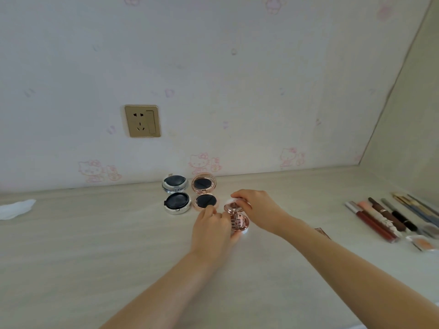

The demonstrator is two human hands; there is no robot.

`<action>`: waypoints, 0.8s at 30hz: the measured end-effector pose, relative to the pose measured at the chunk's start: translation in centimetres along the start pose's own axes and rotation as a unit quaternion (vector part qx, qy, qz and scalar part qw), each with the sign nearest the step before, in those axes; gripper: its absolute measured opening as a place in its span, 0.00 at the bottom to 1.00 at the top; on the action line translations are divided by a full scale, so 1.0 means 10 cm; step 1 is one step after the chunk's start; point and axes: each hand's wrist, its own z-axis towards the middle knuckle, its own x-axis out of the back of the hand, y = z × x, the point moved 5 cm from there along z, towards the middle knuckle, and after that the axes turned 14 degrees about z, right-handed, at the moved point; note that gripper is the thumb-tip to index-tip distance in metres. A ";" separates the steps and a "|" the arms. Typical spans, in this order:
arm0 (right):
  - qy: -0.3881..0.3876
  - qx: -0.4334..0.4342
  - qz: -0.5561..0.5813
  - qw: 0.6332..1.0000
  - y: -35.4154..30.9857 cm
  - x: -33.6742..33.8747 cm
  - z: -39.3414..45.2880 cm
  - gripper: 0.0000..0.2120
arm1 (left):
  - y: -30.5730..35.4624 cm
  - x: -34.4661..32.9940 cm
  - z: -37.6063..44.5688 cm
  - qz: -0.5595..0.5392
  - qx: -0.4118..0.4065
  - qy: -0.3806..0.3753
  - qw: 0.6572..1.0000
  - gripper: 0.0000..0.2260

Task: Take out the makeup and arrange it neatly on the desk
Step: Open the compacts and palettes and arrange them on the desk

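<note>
Our left hand (210, 230) curls around the base of a rose-gold compact (237, 219) on the table (95, 245), just right of the open pink compact (204, 193) by the wall. Our right hand (256, 205) pinches its raised lid. We should steady the base, open the lid fully, then set it in line with that pink compact and the silver compact (176, 193) left of it.

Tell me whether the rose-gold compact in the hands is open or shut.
Open. The rose-gold compact has its lid tilted up from the base; the right hand holds the lid, the left hand the base.
</note>
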 end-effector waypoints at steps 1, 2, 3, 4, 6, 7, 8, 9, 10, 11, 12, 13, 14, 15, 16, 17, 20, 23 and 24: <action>-0.001 -0.001 -0.001 1.000 0.02 0.01 0.02 0.14 | 0.02 0.02 0.03 0.007 -0.004 -0.001 1.000 0.21; -0.001 -0.002 -0.002 1.000 0.04 0.03 0.03 0.14 | 0.05 0.05 0.05 0.020 -0.008 -0.004 1.000 0.19; -0.001 -0.005 -0.003 1.000 0.06 0.04 0.05 0.14 | 0.07 0.06 0.06 0.035 -0.012 -0.004 0.999 0.18; -0.001 -0.007 -0.003 1.000 0.08 0.05 0.06 0.14 | 0.09 0.07 0.08 0.048 -0.015 -0.001 0.999 0.17; -0.001 -0.010 -0.008 1.000 0.11 0.07 0.09 0.14 | 0.12 0.07 0.12 0.069 -0.019 0.007 0.997 0.17; -0.001 -0.009 -0.011 1.000 0.12 0.08 0.11 0.15 | 0.12 0.07 0.13 0.077 -0.019 0.012 0.997 0.17; -0.003 -0.009 -0.013 1.000 0.13 0.08 0.13 0.15 | 0.13 0.07 0.15 0.080 -0.017 0.015 0.997 0.17; -0.005 -0.009 -0.015 1.000 0.13 0.10 0.15 0.15 | 0.13 0.07 0.18 0.081 -0.015 0.015 0.996 0.16; -0.006 -0.008 -0.016 1.000 0.14 0.11 0.17 0.15 | 0.13 0.07 0.20 0.082 -0.013 0.016 0.996 0.16; -0.008 -0.007 -0.017 1.000 0.15 0.12 0.19 0.15 | 0.14 0.06 0.22 0.082 -0.011 0.020 0.996 0.15; -0.009 -0.007 -0.016 1.000 0.15 0.12 0.21 0.14 | 0.14 0.06 0.25 0.081 -0.010 0.026 0.996 0.15; -0.009 -0.007 -0.015 1.000 0.16 0.13 0.23 0.14 | 0.15 0.05 0.27 0.081 -0.011 0.031 0.996 0.14; -0.009 -0.007 -0.015 1.000 0.17 0.13 0.25 0.14 | 0.15 0.05 0.30 0.081 -0.013 0.034 0.996 0.14; -0.009 -0.007 -0.016 1.000 0.18 0.13 0.28 0.14 | 0.15 0.05 0.32 0.081 -0.015 0.034 0.996 0.13; -0.009 -0.007 -0.016 1.000 0.19 0.12 0.30 0.15 | 0.16 0.04 0.34 0.084 -0.018 0.035 0.996 0.13; -0.009 -0.008 -0.015 1.000 0.20 0.12 0.33 0.15 | 0.16 0.04 0.36 0.087 -0.022 0.038 0.995 0.13; -0.006 -0.011 -0.009 1.000 0.23 0.10 0.40 0.15 | 0.15 0.01 0.41 0.092 -0.027 0.048 0.994 0.11; -0.004 -0.010 -0.007 1.000 0.26 0.08 0.48 0.15 | 0.12 -0.01 0.46 0.092 -0.027 0.044 0.994 0.11; -0.003 -0.009 -0.007 1.000 0.26 0.08 0.50 0.14 | 0.11 -0.02 0.48 0.094 -0.028 0.040 0.994 0.11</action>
